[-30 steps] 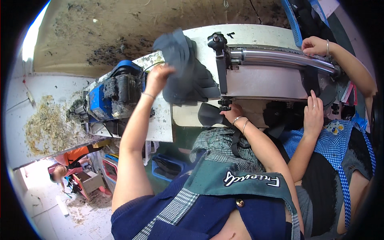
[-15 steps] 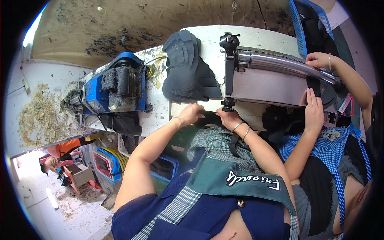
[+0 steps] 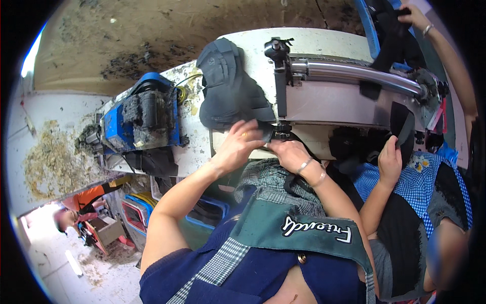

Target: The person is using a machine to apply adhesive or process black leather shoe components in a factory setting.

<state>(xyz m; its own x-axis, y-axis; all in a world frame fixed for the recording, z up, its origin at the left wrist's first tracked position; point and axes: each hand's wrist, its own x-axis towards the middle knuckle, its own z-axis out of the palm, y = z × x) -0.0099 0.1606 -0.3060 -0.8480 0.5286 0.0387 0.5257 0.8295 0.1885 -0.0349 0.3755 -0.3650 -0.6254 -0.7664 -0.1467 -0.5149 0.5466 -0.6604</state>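
My left hand (image 3: 240,146) lies over the end of a black fabric piece (image 3: 266,133), its fingers stretched out and slightly blurred. Beside it my right hand (image 3: 293,156) is closed on the same piece at the table's front edge, the fingertips partly hidden. The piece's dark edge curves on behind my right hand. Just beyond my left hand rests a stack of black shaped fabric pieces (image 3: 225,86) on the white table (image 3: 248,36).
Right of my hands stands a roller machine (image 3: 349,76) with a black knob (image 3: 282,130). A co-worker's hand (image 3: 390,164) holds a black piece; their other hand (image 3: 417,19) grips black material over a blue basket (image 3: 365,28). A blue motor machine (image 3: 144,114) sits left.
My left hand has gone from pinching the black piece to stretched fingers over it. The co-worker's far hand has moved from the roller to the basket; their near hand has lifted a black piece.
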